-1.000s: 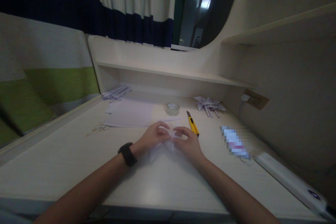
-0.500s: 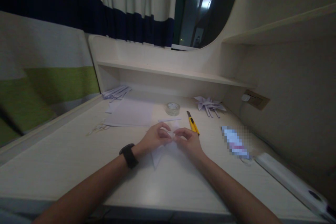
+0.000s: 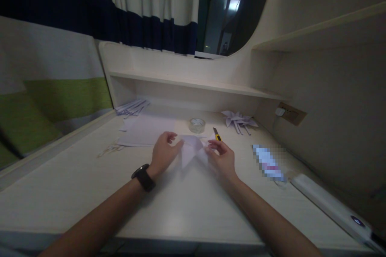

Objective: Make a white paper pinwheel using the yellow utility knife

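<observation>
A folded white paper pinwheel (image 3: 191, 148), with pointed flaps, is between my hands over the desk. My right hand (image 3: 223, 158) pinches its right side between thumb and fingers. At the left edge, my left hand (image 3: 164, 152) has its thumb tip against the paper, while its index finger stands apart from it. A dark watch sits on my left wrist. Just behind my right fingers lies a yellow box cutter (image 3: 217, 134), its handle partly hidden. A roll of clear tape (image 3: 197, 125) rests farther back.
White paper sheets (image 3: 144, 128) and a pile of paper strips (image 3: 132, 107) lie at the back left, near some thin sticks or strings (image 3: 110, 148). Folded paper pinwheels (image 3: 238, 120) are at back right. A blurred phone-like object (image 3: 268, 162) and a long white lamp-like bar (image 3: 331, 204) lie right.
My hands have moved apart, the left one leftward with its fingers loosened. The pinwheel shows more openly between them. My right hand now covers more of the box cutter.
</observation>
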`<state>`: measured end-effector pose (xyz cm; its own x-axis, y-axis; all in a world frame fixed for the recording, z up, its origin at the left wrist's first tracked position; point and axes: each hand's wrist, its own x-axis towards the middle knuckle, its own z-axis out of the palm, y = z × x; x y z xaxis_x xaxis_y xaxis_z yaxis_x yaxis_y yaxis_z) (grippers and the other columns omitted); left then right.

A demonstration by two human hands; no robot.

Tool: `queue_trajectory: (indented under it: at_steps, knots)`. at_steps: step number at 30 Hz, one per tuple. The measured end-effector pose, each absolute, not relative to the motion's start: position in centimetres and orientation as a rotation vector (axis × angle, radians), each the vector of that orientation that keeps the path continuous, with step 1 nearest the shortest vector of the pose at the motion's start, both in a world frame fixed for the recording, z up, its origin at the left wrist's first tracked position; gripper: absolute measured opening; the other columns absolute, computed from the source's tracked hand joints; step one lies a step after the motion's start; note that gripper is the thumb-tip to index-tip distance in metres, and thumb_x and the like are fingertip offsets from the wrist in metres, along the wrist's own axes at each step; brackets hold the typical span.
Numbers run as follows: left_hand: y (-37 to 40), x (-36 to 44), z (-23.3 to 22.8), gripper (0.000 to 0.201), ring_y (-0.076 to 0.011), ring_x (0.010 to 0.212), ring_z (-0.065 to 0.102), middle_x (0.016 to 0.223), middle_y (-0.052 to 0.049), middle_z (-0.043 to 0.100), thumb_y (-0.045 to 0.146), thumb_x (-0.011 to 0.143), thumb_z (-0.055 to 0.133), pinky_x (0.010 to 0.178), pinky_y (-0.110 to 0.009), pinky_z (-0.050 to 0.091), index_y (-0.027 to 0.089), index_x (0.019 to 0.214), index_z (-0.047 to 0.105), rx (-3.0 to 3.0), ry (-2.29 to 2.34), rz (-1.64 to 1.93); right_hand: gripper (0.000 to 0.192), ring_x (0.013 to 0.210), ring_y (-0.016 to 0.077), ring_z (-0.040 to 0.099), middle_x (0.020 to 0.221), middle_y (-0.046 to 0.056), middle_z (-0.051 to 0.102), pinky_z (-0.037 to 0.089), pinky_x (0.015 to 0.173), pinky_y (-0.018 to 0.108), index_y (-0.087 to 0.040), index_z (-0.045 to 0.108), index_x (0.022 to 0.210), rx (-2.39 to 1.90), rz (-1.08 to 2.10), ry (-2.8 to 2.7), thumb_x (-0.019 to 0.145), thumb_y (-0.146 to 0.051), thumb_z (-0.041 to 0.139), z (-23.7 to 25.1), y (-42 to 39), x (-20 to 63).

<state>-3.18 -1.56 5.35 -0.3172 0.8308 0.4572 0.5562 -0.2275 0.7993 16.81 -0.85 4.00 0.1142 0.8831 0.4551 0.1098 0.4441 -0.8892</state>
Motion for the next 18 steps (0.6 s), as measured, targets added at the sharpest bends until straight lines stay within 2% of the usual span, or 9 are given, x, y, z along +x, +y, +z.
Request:
queue_trajectory:
  at_steps: [4,8,13,18]
  knots:
    - [-0.8,-3.1,4.1,0.056,-0.0236,0.083,0.064,0.109,-0.018,0.062,0.039,0.065,0.071,0.070,-0.036,0.051,0.011,0.111,0.053,1.386,1.555,1.338,0.030,0.077,0.0188,0.063,0.079,0.005,0.067,0.048,0.074,0.032,-0.017,0.064,0.093,-0.980,0.650,-1.303,0.069,-0.034,0.071,3.8,-0.6,16.9]
    - [-1.0,-2.6,3.6,0.043,-0.0218,0.075,0.066,0.093,-0.013,0.068,0.027,0.066,0.068,0.061,-0.031,0.051,0.011,0.104,0.058,1.321,1.249,1.330,0.032,0.074,0.0184,0.063,0.077,0.004,0.067,0.049,0.071,0.031,-0.018,0.062,0.096,-0.982,0.641,-1.378,0.070,-0.034,0.070,3.8,-0.7,16.8]
    - [-0.9,-2.8,3.7,0.054,-0.0201,0.070,0.066,0.082,-0.007,0.068,0.025,0.061,0.071,0.061,-0.030,0.050,0.014,0.111,0.053,1.306,1.337,1.472,0.035,0.070,0.0175,0.063,0.070,0.001,0.066,0.049,0.070,0.030,-0.019,0.061,0.103,-1.021,0.582,-1.650,0.070,-0.030,0.069,4.1,-1.1,17.0]
    - [-0.4,-3.4,4.0,0.042,-0.0207,0.073,0.065,0.081,-0.007,0.069,0.030,0.066,0.069,0.065,-0.030,0.050,0.014,0.104,0.060,1.467,1.480,1.453,0.038,0.081,0.0207,0.059,0.077,0.004,0.066,0.042,0.084,0.037,-0.021,0.062,0.108,-1.008,0.106,-2.019,0.075,-0.036,0.067,5.4,-2.4,17.6]
